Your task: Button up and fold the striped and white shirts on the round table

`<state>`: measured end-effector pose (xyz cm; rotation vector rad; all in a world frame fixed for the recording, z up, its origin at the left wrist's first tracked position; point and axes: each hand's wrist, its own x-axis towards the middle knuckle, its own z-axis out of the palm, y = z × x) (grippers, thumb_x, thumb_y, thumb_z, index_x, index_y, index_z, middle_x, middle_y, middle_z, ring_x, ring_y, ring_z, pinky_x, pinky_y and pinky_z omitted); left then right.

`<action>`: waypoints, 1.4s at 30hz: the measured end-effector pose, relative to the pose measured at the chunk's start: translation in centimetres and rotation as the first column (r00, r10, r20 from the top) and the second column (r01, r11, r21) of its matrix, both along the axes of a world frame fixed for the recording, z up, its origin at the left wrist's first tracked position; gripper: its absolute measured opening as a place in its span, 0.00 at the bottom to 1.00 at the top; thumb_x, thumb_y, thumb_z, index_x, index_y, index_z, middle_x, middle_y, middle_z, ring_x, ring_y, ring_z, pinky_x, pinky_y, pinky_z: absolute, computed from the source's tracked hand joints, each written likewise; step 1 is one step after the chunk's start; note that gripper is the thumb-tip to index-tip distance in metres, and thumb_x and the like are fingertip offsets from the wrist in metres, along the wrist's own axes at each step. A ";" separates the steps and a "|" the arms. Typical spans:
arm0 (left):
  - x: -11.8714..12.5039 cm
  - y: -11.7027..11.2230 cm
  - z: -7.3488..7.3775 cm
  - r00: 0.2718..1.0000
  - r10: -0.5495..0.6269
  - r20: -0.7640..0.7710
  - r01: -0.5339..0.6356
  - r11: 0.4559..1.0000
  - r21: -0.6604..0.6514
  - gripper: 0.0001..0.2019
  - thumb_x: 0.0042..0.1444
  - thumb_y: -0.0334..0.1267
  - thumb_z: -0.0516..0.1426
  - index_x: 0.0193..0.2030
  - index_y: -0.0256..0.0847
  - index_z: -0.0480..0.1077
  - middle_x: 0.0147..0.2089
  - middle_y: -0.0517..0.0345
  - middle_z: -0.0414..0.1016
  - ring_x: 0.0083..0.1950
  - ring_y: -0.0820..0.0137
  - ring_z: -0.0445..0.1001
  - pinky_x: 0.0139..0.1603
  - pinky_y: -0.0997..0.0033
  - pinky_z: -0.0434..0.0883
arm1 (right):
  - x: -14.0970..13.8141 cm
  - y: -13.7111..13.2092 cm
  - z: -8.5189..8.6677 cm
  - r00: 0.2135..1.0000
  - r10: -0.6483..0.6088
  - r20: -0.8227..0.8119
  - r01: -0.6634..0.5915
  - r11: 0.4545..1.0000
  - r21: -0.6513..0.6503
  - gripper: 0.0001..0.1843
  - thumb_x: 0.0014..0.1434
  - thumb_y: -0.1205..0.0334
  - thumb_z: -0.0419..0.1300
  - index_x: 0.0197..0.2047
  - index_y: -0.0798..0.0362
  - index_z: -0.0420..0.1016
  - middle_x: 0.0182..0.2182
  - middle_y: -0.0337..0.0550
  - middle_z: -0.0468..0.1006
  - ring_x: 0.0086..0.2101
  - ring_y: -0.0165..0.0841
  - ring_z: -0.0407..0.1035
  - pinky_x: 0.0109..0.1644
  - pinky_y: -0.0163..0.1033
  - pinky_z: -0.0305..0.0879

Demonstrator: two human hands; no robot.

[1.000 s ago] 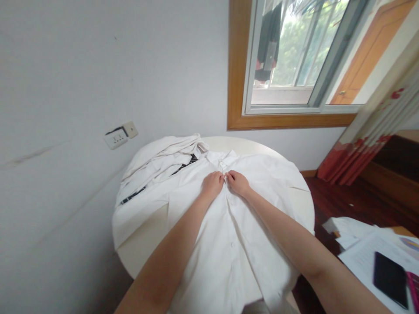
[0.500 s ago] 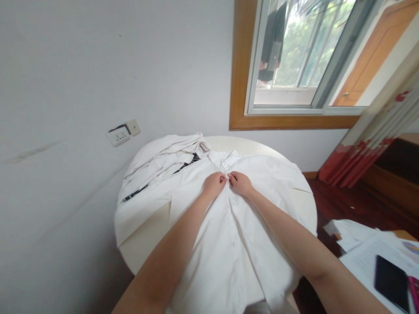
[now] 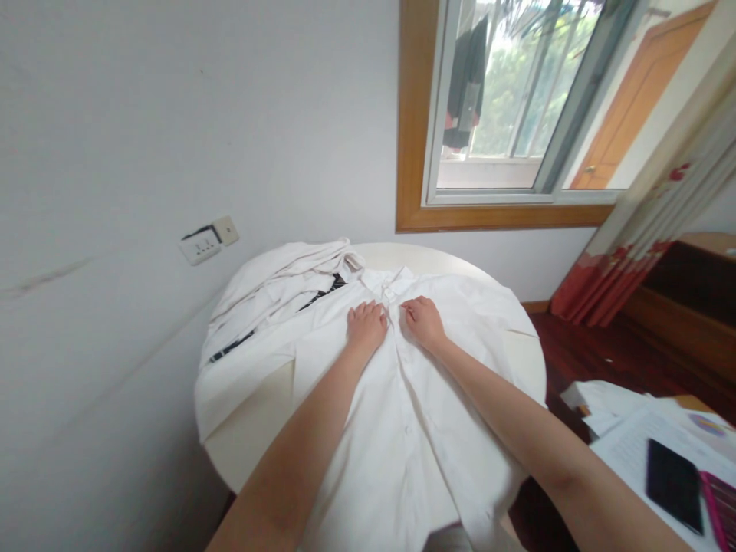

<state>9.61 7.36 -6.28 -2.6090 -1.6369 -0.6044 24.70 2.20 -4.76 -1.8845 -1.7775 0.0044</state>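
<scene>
A white button-up shirt lies front side up across the round table, its collar at the far end and its sleeves out to the sides. My left hand rests on the shirt just left of the button strip, open, fingers stretched out over the cloth. Right of the strip, my right hand is closed, thumb and fingers curled together against the shirt front. Whether cloth is caught between those fingertips is hidden. Small buttons run down the strip below my hands.
A pile of white clothing with black strips showing lies at the table's back left. The pale table rim is near the wall and window. At lower right are papers, a black phone and a pink-edged object.
Both hands were pinching at the button strip. My left hand has let go, spread its fingers and moved slightly left; my right hand has drawn a little away from the strip.
</scene>
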 end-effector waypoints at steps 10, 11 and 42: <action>0.1 0.4 -0.6 0.998 0.004 -0.070 -0.011 0.994 -0.106 0.24 0.62 0.47 0.42 0.65 0.50 0.56 0.69 0.54 0.51 0.69 0.55 0.47 0.64 0.36 0.41 | 2.7 -4.9 -1.0 0.967 0.053 0.250 0.037 0.939 -0.342 0.34 0.64 0.38 0.35 0.68 0.41 0.47 0.68 0.46 0.43 0.66 0.47 0.36 0.62 0.65 0.35; 0.1 0.4 -0.5 0.997 0.004 -0.072 -0.012 0.993 -0.115 0.25 0.62 0.47 0.42 0.65 0.51 0.56 0.70 0.54 0.51 0.70 0.55 0.46 0.64 0.35 0.41 | 2.8 -5.2 -1.0 0.965 0.065 0.255 0.028 0.938 -0.345 0.34 0.63 0.38 0.35 0.68 0.41 0.47 0.68 0.46 0.43 0.66 0.47 0.35 0.62 0.64 0.35; 2.4 4.7 1.0 0.989 0.142 0.036 -0.144 0.986 0.083 0.16 0.61 0.38 0.47 0.50 0.44 0.71 0.51 0.45 0.68 0.56 0.56 0.61 0.54 0.55 0.59 | 3.2 -2.5 0.0 0.966 0.078 0.246 0.005 0.946 -0.323 0.33 0.61 0.34 0.39 0.66 0.34 0.52 0.68 0.44 0.44 0.66 0.49 0.36 0.61 0.68 0.32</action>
